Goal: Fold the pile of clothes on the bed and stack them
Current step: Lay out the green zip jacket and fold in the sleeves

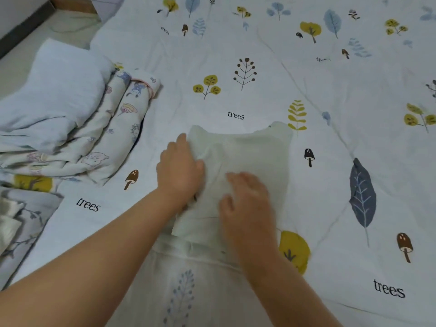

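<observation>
Far left, a grey leaf-print cloth bunched at the bed edge; above it a stack of folded clothes, pale blue piece on top, cartoon-print pieces under it, sitting on the bedsheet, which is white with trees, leaves, mushrooms and the word "trees"; centre, a pale green garment lies flat on the sheet, partly folded, well apart from the stack, neckline end away from the person; left hand on the garment's left edge, fingers together and fairly straight, palm down, pressing the cloth; cannot tell if the thumb hooks under the edge; right hand just beside it, resting on the garment's lower middle, fingers loosely bent and slightly spread, palm down, blurred; nothing pinched that I can see.
</observation>
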`<state>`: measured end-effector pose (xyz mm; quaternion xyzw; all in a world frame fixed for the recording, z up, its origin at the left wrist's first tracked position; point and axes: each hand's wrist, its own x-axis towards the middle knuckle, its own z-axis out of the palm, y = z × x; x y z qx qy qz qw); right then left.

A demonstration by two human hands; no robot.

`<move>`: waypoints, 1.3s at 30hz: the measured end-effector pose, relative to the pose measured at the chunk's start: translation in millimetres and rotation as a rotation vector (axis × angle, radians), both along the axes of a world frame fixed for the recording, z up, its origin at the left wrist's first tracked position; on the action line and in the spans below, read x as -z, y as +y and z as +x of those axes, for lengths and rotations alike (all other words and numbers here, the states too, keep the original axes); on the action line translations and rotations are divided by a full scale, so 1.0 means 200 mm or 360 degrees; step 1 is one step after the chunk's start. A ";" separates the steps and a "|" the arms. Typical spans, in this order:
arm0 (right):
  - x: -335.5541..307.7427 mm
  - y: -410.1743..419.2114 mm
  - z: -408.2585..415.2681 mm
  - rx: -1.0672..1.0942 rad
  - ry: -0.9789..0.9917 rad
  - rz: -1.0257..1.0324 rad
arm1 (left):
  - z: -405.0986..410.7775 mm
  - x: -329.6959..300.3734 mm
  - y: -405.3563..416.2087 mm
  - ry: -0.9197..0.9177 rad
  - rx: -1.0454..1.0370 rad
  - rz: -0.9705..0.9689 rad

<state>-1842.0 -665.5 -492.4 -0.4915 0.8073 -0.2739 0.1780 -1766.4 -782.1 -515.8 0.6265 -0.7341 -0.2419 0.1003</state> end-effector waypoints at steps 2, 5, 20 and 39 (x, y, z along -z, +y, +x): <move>0.08 0.02 -0.09 0.0149 0.0188 0.0216 | -0.06 0.01 0.07 -0.0166 0.0164 -0.0122; 0.23 0.06 -0.16 0.0007 0.0272 0.0762 | -0.06 0.13 0.17 -0.0410 0.0527 0.0042; 0.26 0.08 -0.35 0.0681 -0.0505 0.0115 | 0.05 0.15 0.07 0.0281 -0.0470 0.0712; 0.11 0.16 -0.37 0.0386 -0.1296 0.0128 | 0.14 -0.05 0.16 0.0967 -0.0085 0.1279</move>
